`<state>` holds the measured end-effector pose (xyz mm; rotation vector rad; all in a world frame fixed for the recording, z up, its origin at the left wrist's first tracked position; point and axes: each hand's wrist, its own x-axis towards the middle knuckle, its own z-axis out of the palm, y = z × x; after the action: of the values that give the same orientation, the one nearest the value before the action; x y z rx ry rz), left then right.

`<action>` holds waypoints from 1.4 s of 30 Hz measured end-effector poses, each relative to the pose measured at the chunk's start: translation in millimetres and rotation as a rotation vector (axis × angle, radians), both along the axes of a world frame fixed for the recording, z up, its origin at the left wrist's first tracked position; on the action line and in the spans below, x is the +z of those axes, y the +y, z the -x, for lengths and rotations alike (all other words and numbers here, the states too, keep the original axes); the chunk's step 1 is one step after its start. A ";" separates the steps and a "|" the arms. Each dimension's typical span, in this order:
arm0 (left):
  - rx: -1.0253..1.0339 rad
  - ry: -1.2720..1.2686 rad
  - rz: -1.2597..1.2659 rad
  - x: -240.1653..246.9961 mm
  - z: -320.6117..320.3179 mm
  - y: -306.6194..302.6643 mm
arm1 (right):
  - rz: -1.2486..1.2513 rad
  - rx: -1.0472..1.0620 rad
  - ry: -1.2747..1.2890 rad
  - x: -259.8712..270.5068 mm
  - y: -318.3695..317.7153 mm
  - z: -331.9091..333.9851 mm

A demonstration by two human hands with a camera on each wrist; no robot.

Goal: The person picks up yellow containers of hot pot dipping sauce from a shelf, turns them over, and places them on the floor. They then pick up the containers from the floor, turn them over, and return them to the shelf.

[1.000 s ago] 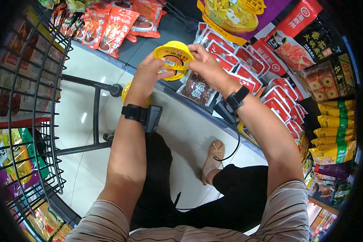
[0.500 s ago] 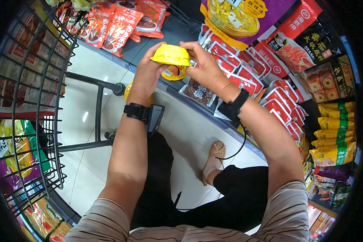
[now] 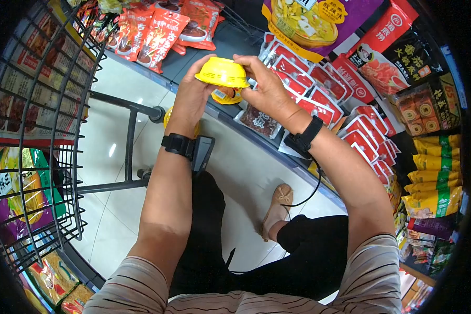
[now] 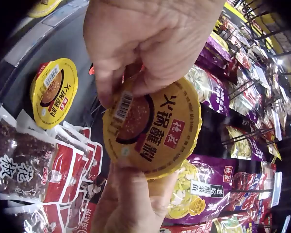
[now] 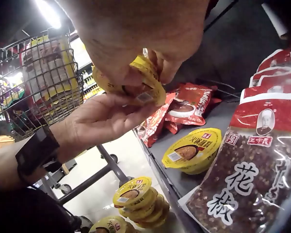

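While my left hand (image 3: 192, 86) and right hand (image 3: 269, 86) are gripping the yellow tub (image 3: 222, 72) from both sides, up near the shelf (image 3: 222, 45), I am favouring light, even pressure to avoid denting the printed lid (image 4: 157, 128)

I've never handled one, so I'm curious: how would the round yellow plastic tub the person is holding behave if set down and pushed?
The yellow tub probably stays stiff: its visible wall looks undented between left hand and right hand. Pushed high, it might tip, its base being narrower than its rim. Its shiny surface may be slippery.
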<state>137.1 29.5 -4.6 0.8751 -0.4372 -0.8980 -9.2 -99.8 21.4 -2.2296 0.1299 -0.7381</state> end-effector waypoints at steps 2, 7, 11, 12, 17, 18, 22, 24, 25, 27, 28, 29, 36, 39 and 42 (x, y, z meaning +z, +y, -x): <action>0.007 0.009 -0.001 -2.2 -1.3 0.1 | -0.017 0.010 0.060 1.7 1.4 2.2; 0.012 0.005 0.005 -5.9 -3.6 -2.5 | 0.125 -0.069 0.072 10.0 21.1 2.5; -0.097 -0.132 0.034 -14.8 -2.9 1.4 | 0.149 -0.039 0.068 10.4 36.8 2.7; -0.130 -0.110 0.065 -16.6 -1.7 2.3 | 0.151 -0.035 0.083 9.7 41.1 2.7; -0.111 -0.412 0.068 -14.6 7.4 8.3 | 0.129 -0.068 0.049 4.1 41.7 -0.6; -0.118 -0.412 0.079 -14.4 6.2 7.8 | 0.102 -0.066 0.053 4.7 42.7 -0.5; -0.184 -0.345 0.075 -14.4 1.6 8.4 | 0.024 -0.051 0.087 9.8 46.2 1.2; -0.217 -0.334 0.100 -12.6 -1.0 8.7 | 0.031 -0.038 0.080 9.8 46.7 0.6; -0.212 -0.362 0.096 -11.2 -0.1 10.2 | 0.051 -0.030 0.059 8.1 46.2 0.0; -0.202 -0.417 0.088 -9.1 1.8 13.3 | 0.084 -0.022 0.040 5.9 46.1 -0.5; -0.220 -0.370 0.092 -8.8 1.4 13.6 | 0.098 -0.021 0.041 5.2 46.1 -0.5; -0.238 -0.323 0.095 -7.8 0.7 13.5 | 0.111 -0.020 0.042 4.5 45.9 -0.5; -0.182 -0.337 0.063 0.6 7.5 12.5 | 0.080 -0.020 0.070 4.2 47.0 1.3; -0.218 0.007 0.087 3.4 7.5 10.9 | 0.094 -0.015 0.067 4.4 46.7 1.3; -0.199 -0.302 0.083 0.7 7.8 13.0 | 0.124 -0.017 0.083 5.9 46.9 2.1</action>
<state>129.3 42.5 -3.9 0.9047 -0.8293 -0.9240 -11.3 -52.8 27.3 -2.3813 0.1475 -0.6787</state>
